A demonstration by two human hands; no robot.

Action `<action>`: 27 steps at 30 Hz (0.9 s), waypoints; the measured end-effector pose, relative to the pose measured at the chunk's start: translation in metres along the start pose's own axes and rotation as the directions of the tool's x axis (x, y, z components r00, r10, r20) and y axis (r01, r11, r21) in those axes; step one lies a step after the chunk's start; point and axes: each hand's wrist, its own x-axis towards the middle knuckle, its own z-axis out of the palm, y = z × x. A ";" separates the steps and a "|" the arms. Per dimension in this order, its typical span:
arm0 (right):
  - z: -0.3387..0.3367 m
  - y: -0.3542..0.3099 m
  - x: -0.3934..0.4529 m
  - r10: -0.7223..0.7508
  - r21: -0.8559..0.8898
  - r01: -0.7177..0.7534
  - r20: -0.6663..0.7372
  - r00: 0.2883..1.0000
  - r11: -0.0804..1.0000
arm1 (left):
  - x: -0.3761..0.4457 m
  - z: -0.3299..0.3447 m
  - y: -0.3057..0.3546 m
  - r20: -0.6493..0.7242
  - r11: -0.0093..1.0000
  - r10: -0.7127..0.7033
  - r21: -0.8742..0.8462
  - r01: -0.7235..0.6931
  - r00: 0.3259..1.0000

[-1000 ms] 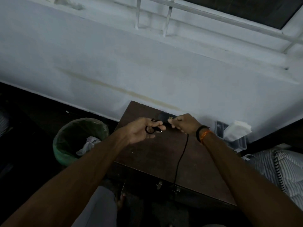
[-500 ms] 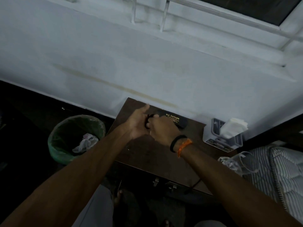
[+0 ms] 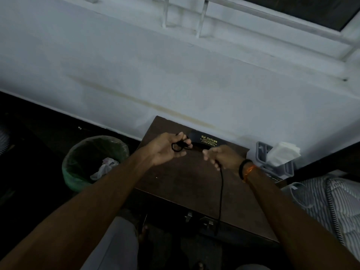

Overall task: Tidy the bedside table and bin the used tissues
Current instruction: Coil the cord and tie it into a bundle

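Black cable (image 3: pixel 221 191) looped around left hand (image 3: pixel 169 148) fingers (image 3: pixel 187 141), pinched in right hand (image 3: pixel 221 155).

I see the bench (image 3: pixel 175 184) set against the wall (image 3: pixel 175 75); the spectacle case (image 3: pixel 206 142) lies on the bench at its rear edge; the bin (image 3: pixel 78 176) stands on the floor to the left of the bench, with tissues (image 3: pixel 105 168) in it; the tissue holder (image 3: pixel 276 160) sits at the right rear corner; the bed (image 3: pixel 335 207) lies right of the bench; the cable (image 3: pixel 221 191) hangs over the bench and past its front edge.
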 end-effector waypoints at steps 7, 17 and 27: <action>-0.008 -0.050 0.027 -0.090 -0.252 0.008 -0.316 0.944 0.968 | 0.000 0.011 -0.008 0.022 0.927 -0.168 0.343 0.150 0.986; 0.064 -0.073 -0.024 -0.423 -0.455 0.286 -0.233 0.876 0.843 | 0.003 0.016 0.007 -0.027 0.983 -0.054 -0.179 0.048 0.998; 0.023 -0.009 -0.005 -0.132 -0.291 0.096 -0.108 0.985 0.952 | -0.004 0.010 0.018 -0.042 0.995 -0.040 -0.090 0.037 0.998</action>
